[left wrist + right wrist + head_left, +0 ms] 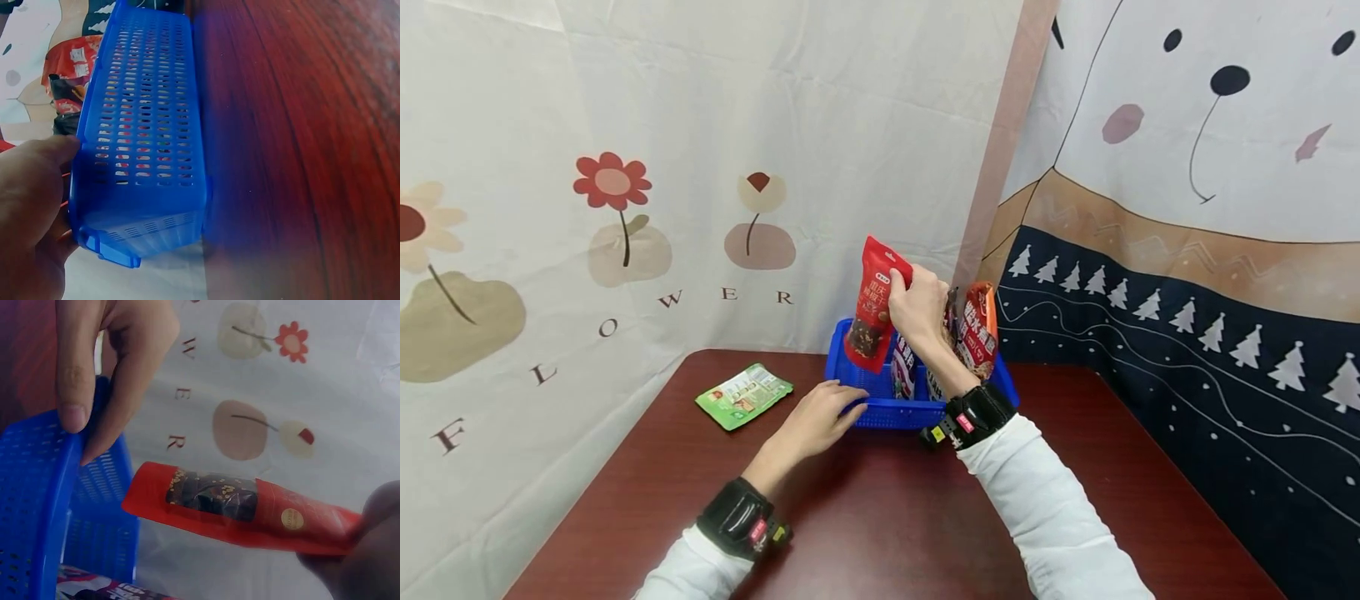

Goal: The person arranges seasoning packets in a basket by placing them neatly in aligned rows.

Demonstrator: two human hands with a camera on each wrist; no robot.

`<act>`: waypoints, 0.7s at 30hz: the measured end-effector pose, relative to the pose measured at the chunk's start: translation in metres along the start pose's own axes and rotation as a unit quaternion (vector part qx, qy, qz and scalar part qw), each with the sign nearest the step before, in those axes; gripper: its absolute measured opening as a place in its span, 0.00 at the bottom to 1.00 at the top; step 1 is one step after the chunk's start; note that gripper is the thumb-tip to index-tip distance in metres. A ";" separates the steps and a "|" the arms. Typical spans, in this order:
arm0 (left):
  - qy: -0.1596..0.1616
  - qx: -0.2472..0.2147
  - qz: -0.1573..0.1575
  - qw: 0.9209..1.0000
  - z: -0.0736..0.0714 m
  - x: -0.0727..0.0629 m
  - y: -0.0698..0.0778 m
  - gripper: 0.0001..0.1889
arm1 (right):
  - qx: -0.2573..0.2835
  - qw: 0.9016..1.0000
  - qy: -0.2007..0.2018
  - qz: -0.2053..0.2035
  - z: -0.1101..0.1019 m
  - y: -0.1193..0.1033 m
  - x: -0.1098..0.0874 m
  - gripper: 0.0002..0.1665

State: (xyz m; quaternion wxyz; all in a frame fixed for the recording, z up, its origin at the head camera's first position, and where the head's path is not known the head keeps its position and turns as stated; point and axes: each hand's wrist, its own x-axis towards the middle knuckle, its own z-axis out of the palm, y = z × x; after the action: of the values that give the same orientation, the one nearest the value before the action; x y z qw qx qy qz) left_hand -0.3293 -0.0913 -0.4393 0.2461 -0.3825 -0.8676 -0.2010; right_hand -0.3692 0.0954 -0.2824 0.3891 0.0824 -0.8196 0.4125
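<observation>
My right hand (919, 310) pinches a red snack pouch (874, 292) near its top edge and holds it upright above the left part of a blue plastic basket (895, 414). Through the pouch's clear window (212, 495), dark pieces with pale bits show in the right wrist view. My left hand (820, 421) grips the basket's rim at its near left corner, thumb outside and fingers inside. Inside the basket stand a purple-and-white packet (903, 371) and a red-and-orange packet (977, 329). Other packets there are partly hidden by my right forearm.
A green pouch (745, 396) lies flat on the dark red table (880, 517), left of the basket. Behind the table hangs a pale cloth (850, 125) with flowers and letters. A cloth with a bear and trees (1150, 350) hangs at the right.
</observation>
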 end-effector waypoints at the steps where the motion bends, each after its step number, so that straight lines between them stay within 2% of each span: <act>1: 0.004 0.007 0.005 1.000 0.001 0.000 0.000 0.12 | -0.005 1.000 -0.004 0.002 0.004 0.001 0.001 0.18; 10: 0.008 0.010 0.006 1.000 0.004 0.000 -0.002 0.11 | -0.086 0.996 -0.024 -0.007 0.035 0.015 0.003 0.19; 16: 0.024 0.013 0.008 1.000 0.005 0.000 -0.001 0.10 | -0.100 0.994 -0.036 0.008 0.053 0.023 0.000 0.18; 21: 0.025 0.008 0.009 1.000 0.003 0.000 -0.001 0.09 | -0.111 0.992 -0.050 0.029 0.067 0.033 -0.005 0.17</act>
State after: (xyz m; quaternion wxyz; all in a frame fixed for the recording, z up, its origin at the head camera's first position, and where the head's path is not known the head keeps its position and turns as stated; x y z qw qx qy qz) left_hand -0.3309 -0.0903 -0.4419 0.2725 -0.3830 -0.8594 -0.2009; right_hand -0.4186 0.0657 -0.3302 0.3425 0.0357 -0.8808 0.3251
